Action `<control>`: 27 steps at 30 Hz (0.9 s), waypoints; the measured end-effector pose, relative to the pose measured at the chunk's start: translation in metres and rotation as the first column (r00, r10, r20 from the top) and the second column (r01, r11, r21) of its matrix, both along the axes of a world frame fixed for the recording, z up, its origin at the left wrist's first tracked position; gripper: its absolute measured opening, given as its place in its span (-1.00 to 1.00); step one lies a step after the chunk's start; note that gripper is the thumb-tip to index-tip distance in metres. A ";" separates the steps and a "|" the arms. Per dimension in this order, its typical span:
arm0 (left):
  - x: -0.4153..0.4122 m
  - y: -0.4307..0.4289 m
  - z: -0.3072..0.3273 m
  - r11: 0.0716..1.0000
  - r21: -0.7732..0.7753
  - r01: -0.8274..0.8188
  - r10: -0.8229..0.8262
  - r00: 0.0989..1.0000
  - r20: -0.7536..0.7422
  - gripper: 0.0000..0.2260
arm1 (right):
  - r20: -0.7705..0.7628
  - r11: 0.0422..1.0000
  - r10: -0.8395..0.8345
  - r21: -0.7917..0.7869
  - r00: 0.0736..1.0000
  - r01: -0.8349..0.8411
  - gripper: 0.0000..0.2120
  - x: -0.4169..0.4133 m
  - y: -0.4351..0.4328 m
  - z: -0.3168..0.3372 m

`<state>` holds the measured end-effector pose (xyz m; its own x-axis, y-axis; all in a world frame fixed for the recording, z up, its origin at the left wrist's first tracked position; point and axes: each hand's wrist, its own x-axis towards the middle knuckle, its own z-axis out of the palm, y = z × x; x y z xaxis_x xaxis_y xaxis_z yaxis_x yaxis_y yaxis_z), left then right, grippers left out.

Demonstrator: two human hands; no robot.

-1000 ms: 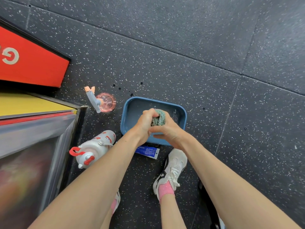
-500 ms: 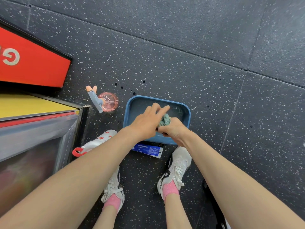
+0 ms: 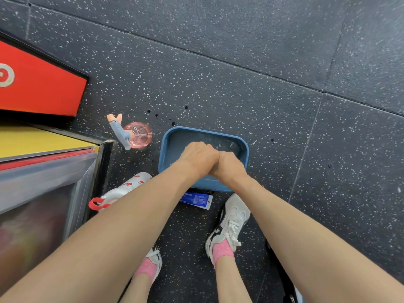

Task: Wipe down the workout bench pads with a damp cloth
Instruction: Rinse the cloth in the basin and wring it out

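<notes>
My left hand [image 3: 200, 157] and my right hand [image 3: 229, 169] are pressed together as fists over the blue plastic basin [image 3: 245, 147] on the floor. The green cloth seen a moment ago is hidden inside my closed hands. The basin holds a little water along its far side. A red padded surface [image 3: 39, 84] with a white logo lies at the upper left.
A pink spray bottle [image 3: 137, 134] stands left of the basin. A white bottle with a red cap [image 3: 122, 189] lies at the lower left. A blue tube [image 3: 196, 200] lies by my right shoe [image 3: 231, 219]. A yellow and grey box [image 3: 43, 162] fills the left side. The floor is speckled black rubber.
My left hand went from gripping the cloth to open fingers, then closed again beside the right. The green cloth has disappeared inside both fists, which sank lower over the basin.
</notes>
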<state>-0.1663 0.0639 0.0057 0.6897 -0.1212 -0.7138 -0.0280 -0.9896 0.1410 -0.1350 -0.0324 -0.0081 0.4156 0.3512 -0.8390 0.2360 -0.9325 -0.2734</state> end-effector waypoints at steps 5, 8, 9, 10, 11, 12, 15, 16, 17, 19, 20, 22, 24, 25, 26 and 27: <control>0.003 0.007 -0.006 0.983 -0.055 -0.177 0.172 0.982 -0.082 -0.90 | 0.135 0.969 0.245 -0.013 0.960 -0.245 -0.72 -0.002 0.002 -0.004; 0.005 0.013 -0.007 0.929 -0.116 -0.352 0.315 0.915 -0.253 -0.85 | 0.185 0.927 0.368 0.003 0.911 -0.375 -0.82 -0.001 0.004 -0.002; 0.006 0.015 -0.008 0.897 -0.135 -0.421 0.359 0.871 -0.335 -0.84 | 0.204 0.908 0.409 0.010 0.890 -0.419 -0.83 -0.001 0.005 0.001; 0.006 0.018 -0.009 0.864 -0.153 -0.479 0.385 0.826 -0.411 -0.85 | 0.224 0.889 0.444 0.013 0.868 -0.458 -0.83 -0.001 0.006 0.003; 0.007 0.022 -0.011 0.836 -0.168 -0.522 0.393 0.785 -0.479 -0.85 | 0.242 0.874 0.469 0.011 0.849 -0.486 -0.83 -0.001 0.006 0.006; 0.008 0.025 -0.013 0.812 -0.177 -0.556 0.393 0.746 -0.538 -0.86 | 0.260 0.866 0.481 0.009 0.838 -0.500 -0.82 -0.001 0.007 0.007; 0.005 0.028 -0.018 0.759 -0.182 -0.625 0.421 0.684 -0.595 -0.90 | 0.196 0.861 0.504 -0.033 0.841 -0.508 -0.78 0.001 0.014 0.008; 0.003 0.025 -0.017 0.763 -0.184 -0.619 0.437 0.705 -0.558 -0.92 | 0.137 0.876 0.481 -0.052 0.866 -0.479 -0.76 0.004 0.016 0.007; 0.000 0.022 -0.015 0.791 -0.192 -0.581 0.448 0.764 -0.464 -0.86 | 0.072 0.905 0.425 -0.076 0.902 -0.420 -0.73 0.008 0.018 0.004; -0.010 0.016 -0.014 0.865 -0.224 -0.449 0.421 0.892 -0.163 -0.53 | -0.088 0.966 0.230 -0.105 0.969 -0.238 -0.76 0.018 0.019 -0.002; -0.014 0.014 -0.012 0.892 -0.250 -0.376 0.386 0.922 -0.010 -0.37 | -0.189 0.989 0.087 -0.102 0.978 -0.108 -0.84 0.023 0.019 -0.004; -0.018 0.014 -0.010 0.932 -0.273 -0.238 0.304 0.924 0.231 -0.19 | -0.391 0.979 -0.194 -0.134 0.900 0.153 -0.93 0.034 0.018 0.003; -0.022 0.016 -0.013 0.958 -0.269 -0.095 0.207 0.879 0.430 -0.19 | -0.548 0.968 -0.251 -0.144 0.798 0.205 -0.83 0.042 0.016 0.016; -0.023 0.016 -0.012 0.966 -0.254 -0.044 0.170 0.850 0.498 -0.26 | -0.605 0.974 -0.228 -0.134 0.763 0.185 -0.80 0.043 0.015 0.021; -0.024 0.016 -0.014 0.973 -0.229 -0.008 0.134 0.831 0.540 -0.39 | -0.636 0.982 -0.186 -0.116 0.749 0.146 -0.77 0.043 0.016 0.024; -0.023 0.016 -0.015 0.978 -0.207 0.005 0.114 0.823 0.557 -0.53 | -0.640 0.990 -0.141 -0.098 0.756 0.101 -0.77 0.042 0.016 0.025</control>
